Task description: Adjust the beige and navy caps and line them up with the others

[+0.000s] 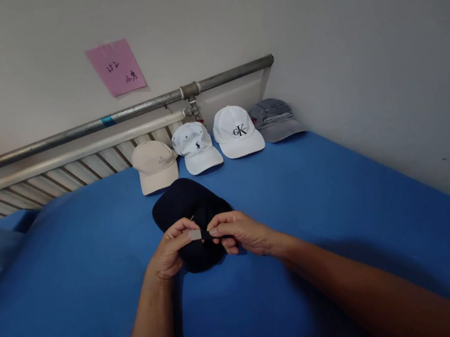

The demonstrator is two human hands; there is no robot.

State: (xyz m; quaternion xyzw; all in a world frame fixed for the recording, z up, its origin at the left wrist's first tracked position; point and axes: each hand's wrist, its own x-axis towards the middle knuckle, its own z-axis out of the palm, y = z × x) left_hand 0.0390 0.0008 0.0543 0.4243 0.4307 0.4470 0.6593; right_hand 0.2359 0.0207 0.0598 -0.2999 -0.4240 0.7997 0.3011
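Note:
A dark navy or black baseball cap (184,198) is between my hands, low over the blue sheet, its back strap toward me. My left hand (172,249) pinches the strap at its flat metal buckle (195,235). Fingers of my right hand (242,232) are closed on the dark strap (205,234) just right of the buckle. Both hands cover part of the cap's near side, and the fingertips under the strap are hidden.
A beige cap (156,165), two white caps (197,147) and a grey cap (276,119) stand in a row at the back of the blue sheet (97,282). Behind them are a radiator (98,162) and a metal pipe (133,112). A pink note (116,69) hangs on the wall.

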